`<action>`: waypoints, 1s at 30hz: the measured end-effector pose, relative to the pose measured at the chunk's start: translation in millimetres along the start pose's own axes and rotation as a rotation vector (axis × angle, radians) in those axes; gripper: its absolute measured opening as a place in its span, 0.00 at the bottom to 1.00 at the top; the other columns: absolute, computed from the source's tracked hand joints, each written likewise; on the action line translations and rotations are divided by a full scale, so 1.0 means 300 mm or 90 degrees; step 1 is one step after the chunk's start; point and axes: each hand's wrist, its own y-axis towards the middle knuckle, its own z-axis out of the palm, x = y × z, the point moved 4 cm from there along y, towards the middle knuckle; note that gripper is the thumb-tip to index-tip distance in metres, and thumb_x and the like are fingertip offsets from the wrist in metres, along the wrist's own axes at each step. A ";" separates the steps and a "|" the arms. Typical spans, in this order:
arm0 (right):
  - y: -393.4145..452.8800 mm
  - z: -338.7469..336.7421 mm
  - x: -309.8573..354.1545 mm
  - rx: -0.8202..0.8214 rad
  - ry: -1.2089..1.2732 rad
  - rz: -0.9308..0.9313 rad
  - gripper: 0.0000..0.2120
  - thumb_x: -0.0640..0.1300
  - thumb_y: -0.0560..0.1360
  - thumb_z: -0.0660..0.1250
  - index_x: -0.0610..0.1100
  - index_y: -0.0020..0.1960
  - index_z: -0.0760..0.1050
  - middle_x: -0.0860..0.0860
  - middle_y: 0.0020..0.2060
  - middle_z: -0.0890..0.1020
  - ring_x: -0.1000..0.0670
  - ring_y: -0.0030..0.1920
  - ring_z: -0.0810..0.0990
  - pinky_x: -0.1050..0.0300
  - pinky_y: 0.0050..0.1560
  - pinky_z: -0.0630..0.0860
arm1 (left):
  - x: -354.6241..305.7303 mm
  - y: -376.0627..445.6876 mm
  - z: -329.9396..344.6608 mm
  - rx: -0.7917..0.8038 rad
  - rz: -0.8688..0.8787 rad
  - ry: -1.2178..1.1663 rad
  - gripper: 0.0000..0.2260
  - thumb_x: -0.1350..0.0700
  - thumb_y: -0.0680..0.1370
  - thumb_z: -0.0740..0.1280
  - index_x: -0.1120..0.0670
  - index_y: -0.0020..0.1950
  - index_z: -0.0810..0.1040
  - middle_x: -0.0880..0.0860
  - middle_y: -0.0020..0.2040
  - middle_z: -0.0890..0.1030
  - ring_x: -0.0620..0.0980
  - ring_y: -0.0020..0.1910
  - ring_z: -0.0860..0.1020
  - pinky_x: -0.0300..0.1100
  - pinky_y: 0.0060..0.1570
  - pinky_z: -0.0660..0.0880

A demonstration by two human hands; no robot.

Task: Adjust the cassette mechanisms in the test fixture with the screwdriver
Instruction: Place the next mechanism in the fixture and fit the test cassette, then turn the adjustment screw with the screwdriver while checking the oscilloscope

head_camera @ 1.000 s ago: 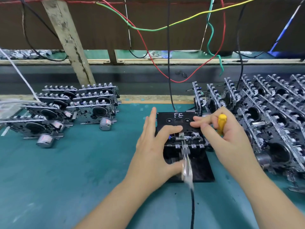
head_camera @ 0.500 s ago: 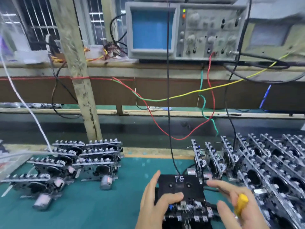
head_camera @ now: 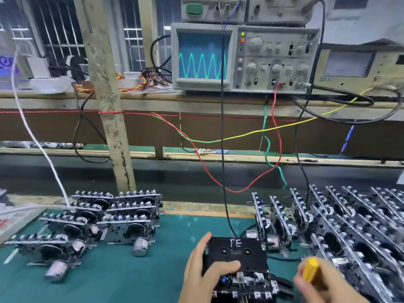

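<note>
A black test cassette marked "FE" (head_camera: 237, 251) sits in the cassette mechanism (head_camera: 247, 283) on the fixture at the bottom centre. My left hand (head_camera: 203, 274) holds the unit from the left, thumb pressed on the cassette's front edge, fingers straight along its side. My right hand (head_camera: 321, 285) grips a yellow-handled screwdriver (head_camera: 310, 270) to the right of the fixture, off the mechanism; its shaft is hidden. The oscilloscope (head_camera: 244, 57) on the shelf shows a green sine wave.
Stacked cassette mechanisms (head_camera: 105, 219) lie on the green mat at the left, and several rows more (head_camera: 341, 226) crowd the right. Black, red, green and yellow wires (head_camera: 223, 136) hang from the shelf over the fixture. A wooden post (head_camera: 109, 106) stands behind the left stack.
The view tilted up from the bench to the oscilloscope. My right hand with the screwdriver drew back from the mechanism to its right. My left hand stayed on the cassette.
</note>
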 end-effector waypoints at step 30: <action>0.072 0.125 0.015 0.184 -0.270 -0.043 0.25 0.35 0.78 0.69 0.68 0.42 0.81 0.50 0.45 0.84 0.44 0.53 0.82 0.61 0.52 0.71 | 0.042 0.071 0.000 -0.059 -0.040 -0.042 0.40 0.46 0.43 0.76 0.40 0.56 0.79 0.41 0.60 0.76 0.34 0.52 0.78 0.26 0.38 0.73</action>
